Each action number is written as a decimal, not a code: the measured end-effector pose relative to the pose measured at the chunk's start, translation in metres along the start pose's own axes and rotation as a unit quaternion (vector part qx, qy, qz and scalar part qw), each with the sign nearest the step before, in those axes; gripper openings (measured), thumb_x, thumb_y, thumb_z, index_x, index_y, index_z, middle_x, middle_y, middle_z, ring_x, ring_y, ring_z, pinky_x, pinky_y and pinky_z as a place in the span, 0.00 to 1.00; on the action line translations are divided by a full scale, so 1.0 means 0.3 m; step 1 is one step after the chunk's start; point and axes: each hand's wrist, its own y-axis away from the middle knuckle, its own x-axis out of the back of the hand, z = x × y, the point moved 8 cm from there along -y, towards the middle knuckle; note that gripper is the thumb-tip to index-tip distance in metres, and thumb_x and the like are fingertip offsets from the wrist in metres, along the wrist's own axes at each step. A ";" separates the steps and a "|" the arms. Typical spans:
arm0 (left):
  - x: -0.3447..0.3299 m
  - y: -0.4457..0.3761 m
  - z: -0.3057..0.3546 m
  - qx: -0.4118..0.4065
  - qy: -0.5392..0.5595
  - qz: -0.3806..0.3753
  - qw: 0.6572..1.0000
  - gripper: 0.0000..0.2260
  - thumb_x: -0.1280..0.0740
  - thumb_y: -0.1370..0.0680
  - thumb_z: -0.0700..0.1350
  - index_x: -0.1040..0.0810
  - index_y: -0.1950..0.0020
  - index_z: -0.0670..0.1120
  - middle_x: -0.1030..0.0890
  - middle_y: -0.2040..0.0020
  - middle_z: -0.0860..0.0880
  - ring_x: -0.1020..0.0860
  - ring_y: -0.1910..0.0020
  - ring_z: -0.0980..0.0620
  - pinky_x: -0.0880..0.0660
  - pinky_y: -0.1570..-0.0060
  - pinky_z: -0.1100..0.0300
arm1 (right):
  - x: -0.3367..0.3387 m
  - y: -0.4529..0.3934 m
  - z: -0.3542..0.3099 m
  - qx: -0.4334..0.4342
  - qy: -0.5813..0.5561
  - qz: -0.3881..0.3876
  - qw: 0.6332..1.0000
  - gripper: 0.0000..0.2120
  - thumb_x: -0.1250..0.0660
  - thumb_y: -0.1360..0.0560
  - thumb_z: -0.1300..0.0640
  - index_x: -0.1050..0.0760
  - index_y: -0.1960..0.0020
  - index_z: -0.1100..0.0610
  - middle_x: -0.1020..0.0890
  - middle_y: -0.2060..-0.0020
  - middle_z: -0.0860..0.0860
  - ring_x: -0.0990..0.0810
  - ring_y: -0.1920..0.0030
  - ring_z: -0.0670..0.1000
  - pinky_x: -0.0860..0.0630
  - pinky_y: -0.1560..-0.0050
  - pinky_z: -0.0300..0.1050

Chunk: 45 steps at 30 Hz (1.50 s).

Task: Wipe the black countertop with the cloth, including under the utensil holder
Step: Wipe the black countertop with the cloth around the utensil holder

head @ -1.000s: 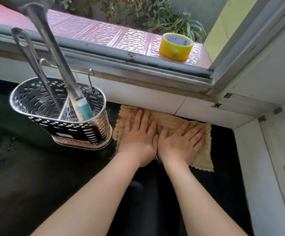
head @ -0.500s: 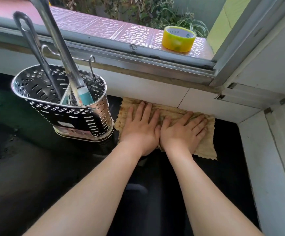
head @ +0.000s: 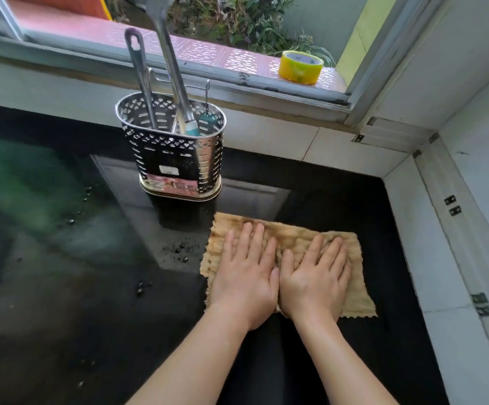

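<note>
Both hands lie flat, fingers spread, the left hand (head: 244,276) and right hand (head: 316,276) side by side pressing the beige cloth (head: 351,258) onto the black bench (head: 62,287) near its right edge. The wiping stroke looks underway. The perforated steel utensil holder (head: 173,159) stands just behind; lifting it comes next.

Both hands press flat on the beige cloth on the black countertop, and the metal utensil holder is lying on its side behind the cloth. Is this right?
Not quite. The head view shows the utensil holder standing upright, with utensils sticking up out of it. The rest holds: the left hand and right hand press flat on the cloth, on the countertop.
</note>
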 end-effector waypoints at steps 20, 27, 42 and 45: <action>-0.172 0.737 0.044 -0.069 0.042 0.051 0.995 0.26 0.46 0.18 0.55 0.29 0.24 0.44 0.34 0.21 0.42 0.38 0.20 0.41 0.46 0.26 0.38 | -0.056 0.770 0.154 -0.036 0.024 0.022 0.999 0.39 0.56 0.23 0.36 0.41 0.22 0.62 0.43 0.22 0.65 0.46 0.21 0.62 0.51 0.22 0.60; -0.175 0.818 -0.065 -0.070 0.035 0.055 0.995 0.26 0.45 0.19 0.54 0.29 0.24 0.44 0.33 0.21 0.44 0.38 0.20 0.42 0.45 0.27 0.39 | -0.067 0.850 0.054 -0.041 0.000 0.034 0.999 0.40 0.49 0.25 0.39 0.35 0.26 0.69 0.37 0.27 0.72 0.39 0.25 0.69 0.47 0.26 0.64; -0.118 0.720 -0.341 -0.021 0.018 0.043 0.999 0.26 0.45 0.18 0.54 0.32 0.23 0.44 0.33 0.21 0.43 0.39 0.20 0.42 0.44 0.27 0.38 | -0.101 0.744 -0.250 -0.016 -0.008 -0.010 1.000 0.41 0.58 0.24 0.36 0.49 0.22 0.63 0.48 0.22 0.67 0.54 0.20 0.64 0.55 0.22 0.62; -0.090 0.642 -0.372 -0.014 0.010 0.033 0.999 0.26 0.46 0.18 0.54 0.33 0.22 0.44 0.35 0.20 0.42 0.41 0.19 0.41 0.46 0.25 0.38 | -0.082 0.671 -0.296 -0.020 -0.007 -0.020 1.000 0.41 0.64 0.25 0.35 0.57 0.20 0.61 0.55 0.21 0.66 0.62 0.20 0.63 0.62 0.22 0.60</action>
